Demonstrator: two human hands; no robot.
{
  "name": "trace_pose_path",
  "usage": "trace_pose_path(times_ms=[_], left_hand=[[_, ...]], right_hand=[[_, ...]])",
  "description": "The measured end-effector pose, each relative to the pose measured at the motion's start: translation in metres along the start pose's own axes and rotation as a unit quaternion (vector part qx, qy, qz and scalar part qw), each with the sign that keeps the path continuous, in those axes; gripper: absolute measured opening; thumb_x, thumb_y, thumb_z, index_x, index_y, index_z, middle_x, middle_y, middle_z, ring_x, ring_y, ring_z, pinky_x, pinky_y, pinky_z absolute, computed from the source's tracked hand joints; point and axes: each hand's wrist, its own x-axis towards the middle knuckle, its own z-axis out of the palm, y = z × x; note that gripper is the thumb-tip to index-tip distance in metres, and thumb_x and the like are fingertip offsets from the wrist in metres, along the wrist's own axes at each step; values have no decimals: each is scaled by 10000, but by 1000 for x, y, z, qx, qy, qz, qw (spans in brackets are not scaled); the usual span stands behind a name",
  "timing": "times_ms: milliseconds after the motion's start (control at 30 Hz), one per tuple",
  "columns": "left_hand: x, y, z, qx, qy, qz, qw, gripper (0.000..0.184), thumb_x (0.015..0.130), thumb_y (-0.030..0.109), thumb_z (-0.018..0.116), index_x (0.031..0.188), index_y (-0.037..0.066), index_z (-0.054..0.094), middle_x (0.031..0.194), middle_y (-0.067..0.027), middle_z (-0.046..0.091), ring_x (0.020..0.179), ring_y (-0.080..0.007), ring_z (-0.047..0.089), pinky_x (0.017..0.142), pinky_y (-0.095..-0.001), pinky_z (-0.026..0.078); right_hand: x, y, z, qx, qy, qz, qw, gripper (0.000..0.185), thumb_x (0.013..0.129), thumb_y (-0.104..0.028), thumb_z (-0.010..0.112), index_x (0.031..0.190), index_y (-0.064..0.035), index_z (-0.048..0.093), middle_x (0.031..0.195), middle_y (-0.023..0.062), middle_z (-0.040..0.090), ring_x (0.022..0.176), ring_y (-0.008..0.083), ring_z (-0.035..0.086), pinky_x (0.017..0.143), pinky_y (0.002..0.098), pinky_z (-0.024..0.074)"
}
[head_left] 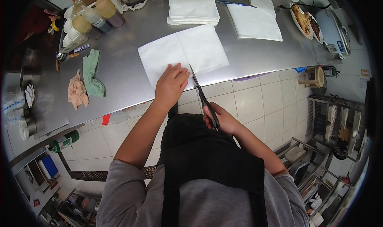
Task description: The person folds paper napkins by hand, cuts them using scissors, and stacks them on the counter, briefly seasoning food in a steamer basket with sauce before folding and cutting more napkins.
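A white paper sheet, with a line running down its middle, lies at the front edge of the steel table. On its near left part my left hand rests with the fingers laid flat. My right hand grips black-handled scissors just off the table edge. The blades point away from me and reach the sheet near its middle line, beside my left fingertips. Behind the sheet is a stack of folded white sheets. More white sheets lie to the right, with a blue pen behind them.
To the left lie a green cloth and a pinkish cloth. Several sauce bottles and a white basket stand at the back left. Plates of food sit at the right end, near a black cable.
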Motion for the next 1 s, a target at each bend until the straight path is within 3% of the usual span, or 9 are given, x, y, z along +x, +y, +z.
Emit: trace_pose_path(times_ms=[567,1000], left_hand=[[-11,8,-11,-14,1,-16,1000,178,760,58,730,924,105,681,1018,-20,646,1080,-264,645,988,-469,501],[-29,11,-23,-80,0,-47,996,159,790,44,707,937,103,691,1022,-31,656,1073,-266,653,1006,-463,485]], right_hand=[[7,-8,12,-20,16,3,1000,606,911,-608,567,1023,-13,527,725,23,540,568,100,528,500,235,410],[14,-14,26,5,23,2,1000,551,924,-578,572,951,-31,511,703,25,531,553,105,517,498,245,407]])
